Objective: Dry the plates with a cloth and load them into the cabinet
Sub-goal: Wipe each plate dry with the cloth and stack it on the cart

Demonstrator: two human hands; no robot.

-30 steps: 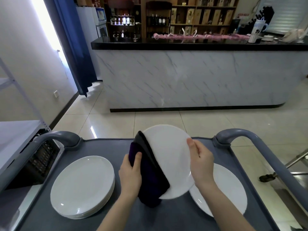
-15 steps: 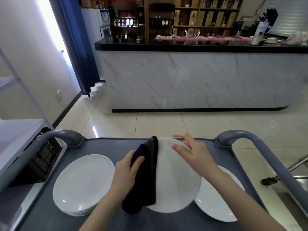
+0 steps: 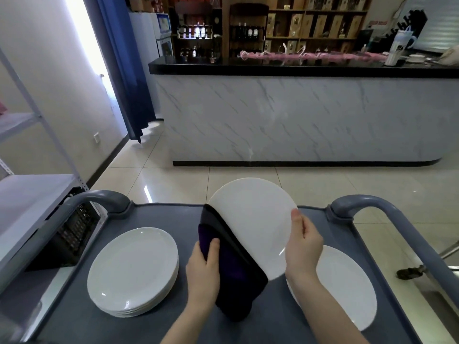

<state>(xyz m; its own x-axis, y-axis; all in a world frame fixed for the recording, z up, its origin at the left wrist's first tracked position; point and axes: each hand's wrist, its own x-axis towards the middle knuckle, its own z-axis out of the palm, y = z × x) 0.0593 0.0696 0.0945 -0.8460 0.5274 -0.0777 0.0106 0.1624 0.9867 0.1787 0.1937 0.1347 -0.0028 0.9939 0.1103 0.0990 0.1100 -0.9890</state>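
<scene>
up above the gray cart [image 3: 159,217], the white plate [image 3: 255,219] is held tilted. the left hand [image 3: 203,266] grips the dark cloth [image 3: 233,274] on the plate's left edge. the right hand [image 3: 303,247] holds its right rim. a plate stack [image 3: 134,269] sits left.

Grey cart [image 3: 159,219] carries plate stack [image 3: 133,270] (left), lone plate [image 3: 347,286].

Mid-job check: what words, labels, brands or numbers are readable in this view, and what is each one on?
No text is legible in this view.
The red sign on the back wall is blurred.
The tumbler on the counter has a dark mark, too blurred to read.
The boxes and bottles behind it have labels too small to read.
The plate, cloth and cart show no print.
</scene>
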